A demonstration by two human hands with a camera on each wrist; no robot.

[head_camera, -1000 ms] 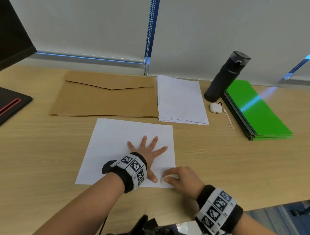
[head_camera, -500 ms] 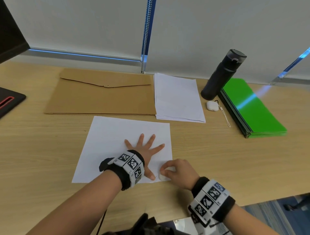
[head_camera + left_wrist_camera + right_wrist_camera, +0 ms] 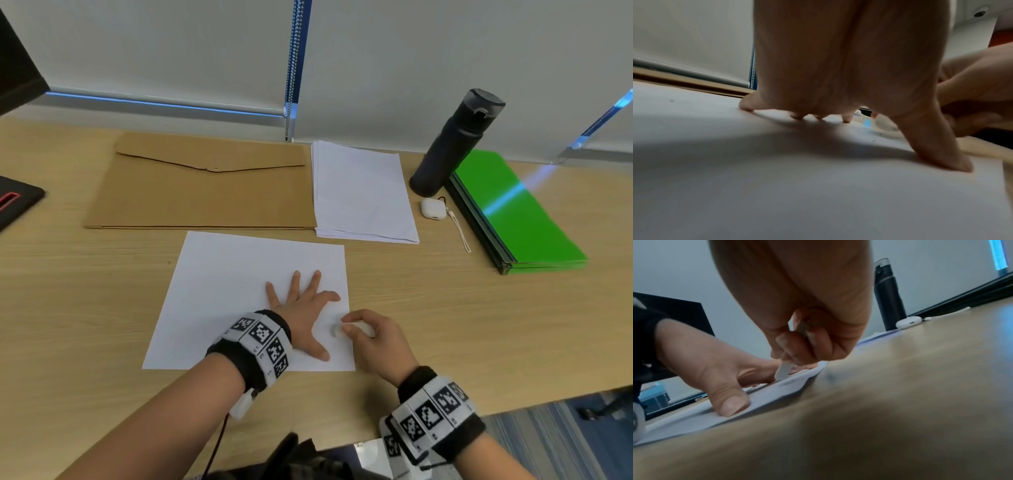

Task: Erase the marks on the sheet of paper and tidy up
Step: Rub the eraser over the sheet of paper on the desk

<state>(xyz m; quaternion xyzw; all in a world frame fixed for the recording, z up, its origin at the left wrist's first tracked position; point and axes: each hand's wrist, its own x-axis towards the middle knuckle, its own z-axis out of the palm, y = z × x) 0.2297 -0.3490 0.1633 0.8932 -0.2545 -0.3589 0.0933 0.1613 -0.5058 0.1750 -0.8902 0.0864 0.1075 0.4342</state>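
Down on the desk (image 3: 428, 308), the sheet (image 3: 233, 291) is lying flat near the front edge, just in front of the envelope (image 3: 205, 195) and the paper stack (image 3: 359, 192). The left hand (image 3: 301, 308) is pressing on its right part with fingers spread and straight. The right hand (image 3: 376, 342) is pinching a white eraser (image 3: 342, 329) between thumb and fingertips, its tip touching the sheet close to the right edge, between the left thumb and forefinger. A bottle (image 3: 452, 144) is standing well apart at the back right.
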